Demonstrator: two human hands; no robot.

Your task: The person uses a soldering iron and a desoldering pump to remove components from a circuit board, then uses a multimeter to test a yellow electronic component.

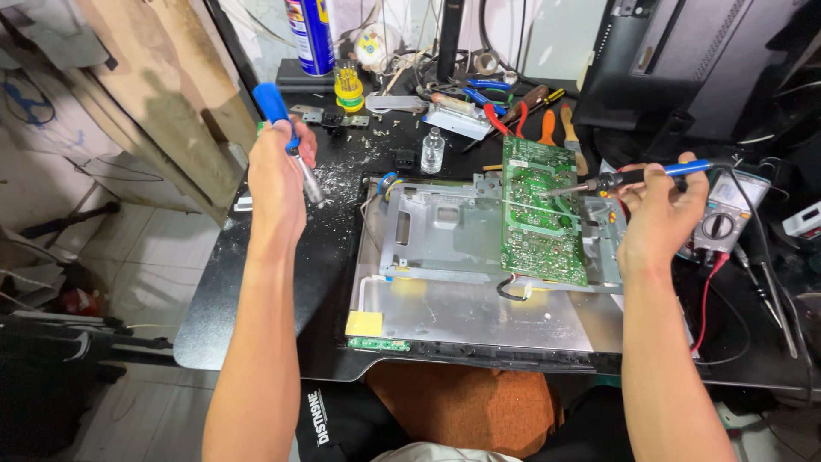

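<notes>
The right hand [658,214] grips a soldering iron [637,177], tip on the green circuit board [540,210] mid-bench. The left hand [278,175], raised at the left, clutches a blue-handled solder sucker [286,133].

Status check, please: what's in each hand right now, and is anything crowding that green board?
Left hand grips blue-handled desoldering pump, raised off the board. Right hand holds soldering iron, tip at green circuit board. Multimeter beside right hand; board otherwise unobstructed.
</notes>
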